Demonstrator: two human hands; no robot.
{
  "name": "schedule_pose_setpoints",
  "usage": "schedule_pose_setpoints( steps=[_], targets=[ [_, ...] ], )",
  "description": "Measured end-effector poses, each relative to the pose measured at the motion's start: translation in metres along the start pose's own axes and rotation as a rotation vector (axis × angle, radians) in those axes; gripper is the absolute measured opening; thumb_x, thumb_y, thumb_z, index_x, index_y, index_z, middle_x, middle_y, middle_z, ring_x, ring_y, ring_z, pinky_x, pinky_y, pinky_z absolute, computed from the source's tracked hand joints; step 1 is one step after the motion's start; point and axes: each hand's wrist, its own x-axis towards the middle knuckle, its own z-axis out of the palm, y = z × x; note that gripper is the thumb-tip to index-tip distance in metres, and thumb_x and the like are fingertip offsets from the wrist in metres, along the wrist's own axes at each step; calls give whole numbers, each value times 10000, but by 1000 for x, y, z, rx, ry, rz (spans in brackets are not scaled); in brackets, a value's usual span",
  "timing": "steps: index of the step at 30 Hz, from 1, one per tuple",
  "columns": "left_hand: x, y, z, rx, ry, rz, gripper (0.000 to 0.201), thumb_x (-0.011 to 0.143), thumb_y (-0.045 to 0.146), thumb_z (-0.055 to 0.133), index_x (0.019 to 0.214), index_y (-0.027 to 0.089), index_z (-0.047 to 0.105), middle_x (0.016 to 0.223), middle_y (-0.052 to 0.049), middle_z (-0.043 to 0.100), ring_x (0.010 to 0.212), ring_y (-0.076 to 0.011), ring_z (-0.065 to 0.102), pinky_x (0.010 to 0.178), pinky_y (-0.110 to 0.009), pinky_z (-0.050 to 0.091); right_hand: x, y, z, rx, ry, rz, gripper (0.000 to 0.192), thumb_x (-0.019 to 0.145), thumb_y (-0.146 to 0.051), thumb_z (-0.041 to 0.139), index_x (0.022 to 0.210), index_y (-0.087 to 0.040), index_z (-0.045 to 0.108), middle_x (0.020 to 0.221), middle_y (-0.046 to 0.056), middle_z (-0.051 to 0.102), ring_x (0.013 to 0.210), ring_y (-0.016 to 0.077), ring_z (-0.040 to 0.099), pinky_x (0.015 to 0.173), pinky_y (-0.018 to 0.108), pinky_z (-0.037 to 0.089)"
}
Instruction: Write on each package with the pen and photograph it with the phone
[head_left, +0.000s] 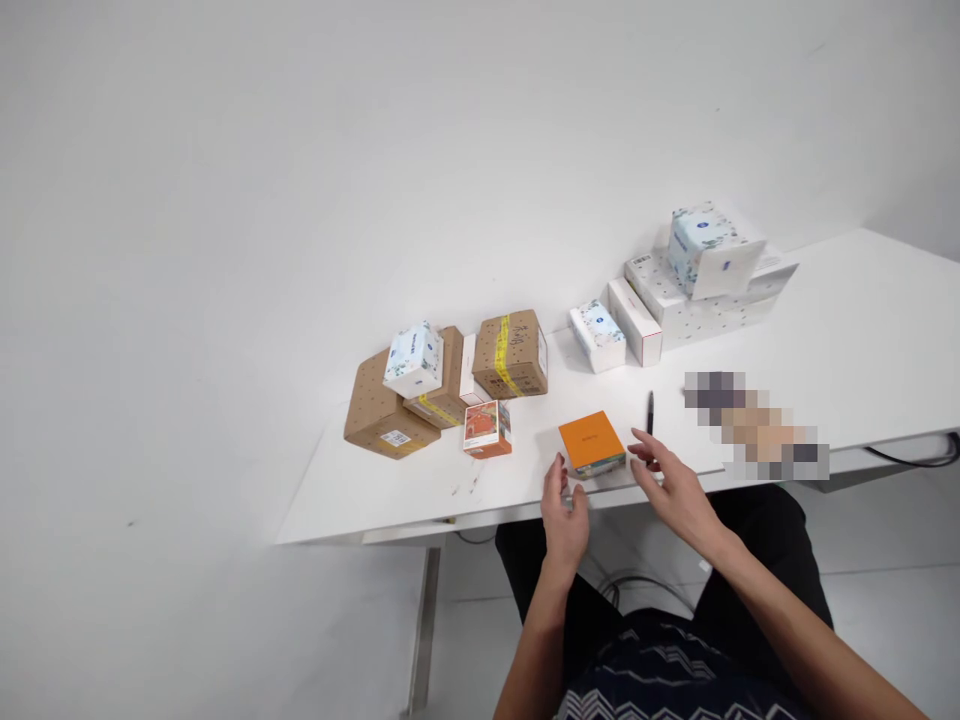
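Observation:
An orange box (592, 440) sits near the front edge of the white table, its plain orange top facing up. Just left of the box is my left hand (564, 520), its fingers and thumb apart and nothing in it. On the other side, my right hand (670, 490) hovers close to the box's right face, fingers spread and empty. Whether either hand touches the box is hard to make out. A black pen (650, 411) lies on the table just beyond my right fingers. Further left stands a smaller orange-and-white printed box (487, 430).
Brown cardboard boxes (512, 354) with yellow tape stand at the back left, a tissue pack (415, 358) on top. Behind the pen are another tissue pack (598, 336), a slim white box (635, 322) and a large white carton (720, 312). A blurred patch (756, 424) covers the table's right part.

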Motion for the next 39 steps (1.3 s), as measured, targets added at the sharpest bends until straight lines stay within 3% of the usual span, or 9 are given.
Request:
schedule_pose_setpoints(
  steps=[5,8,11,15,19,23,30,35,39],
  targets=[
    [0,9,0,71,-17,65,507,811,195,521,1318,202,510,1370,-106,507,1288,-239,464,1067,-399,414,-3,-20,-2,87,-82,-73,488,896,-438,482,1361,-287,483,1291,110,574,1124,259,569,658,322,545],
    [-2,23,-3,163,26,180,505,819,210,527,1324,206,516,1425,-122,423,1337,-272,398,1083,-432,394,-2,-17,7,164,-115,-25,493,875,-459,511,1321,-249,521,1231,118,605,1015,243,615,624,318,549],
    [-5,42,-7,340,31,339,440,825,219,541,1263,243,580,1480,-98,326,1378,-308,313,1120,-508,317,-4,-5,23,310,-194,60,530,873,-437,510,1343,-195,479,1031,88,686,856,206,654,746,377,560],
    [-5,53,-8,500,-29,380,398,816,216,565,1200,297,630,1508,-63,272,1386,-342,269,1122,-575,263,-8,8,39,329,-220,53,516,848,-372,510,1330,-192,470,1028,88,663,807,199,661,754,416,570],
    [-2,37,-14,314,60,324,408,846,233,504,1247,247,579,1453,-97,363,1369,-284,330,1117,-476,330,-8,6,32,169,-90,-27,440,861,-363,481,1265,-194,532,1119,138,558,705,171,620,648,390,574],
    [-1,18,-25,57,230,41,428,875,265,446,1299,208,467,1348,-103,505,1272,-210,471,1081,-369,384,-10,-6,17,111,-57,-49,431,904,-363,432,1299,-206,501,1054,118,554,734,175,606,660,375,567],
    [-10,17,-24,-203,178,-166,353,912,404,420,1138,177,569,1192,-100,625,1115,-210,589,951,-337,478,-14,-20,23,178,-117,-13,479,922,-434,450,1357,-233,441,1192,125,581,982,223,619,731,354,557],
    [3,22,-13,-223,225,-100,368,875,465,524,1083,166,579,1143,-112,638,1057,-201,616,936,-342,489,-4,-22,28,163,-48,-38,393,922,-433,454,1240,-220,544,1151,110,621,1012,229,613,775,353,533],
    [5,11,-6,-303,218,-7,330,835,431,601,1024,161,582,1203,-139,605,1125,-218,594,973,-373,475,-4,-17,25,146,2,-9,311,913,-431,467,1082,-208,601,1073,90,657,970,224,615,742,332,514]
  ],
)
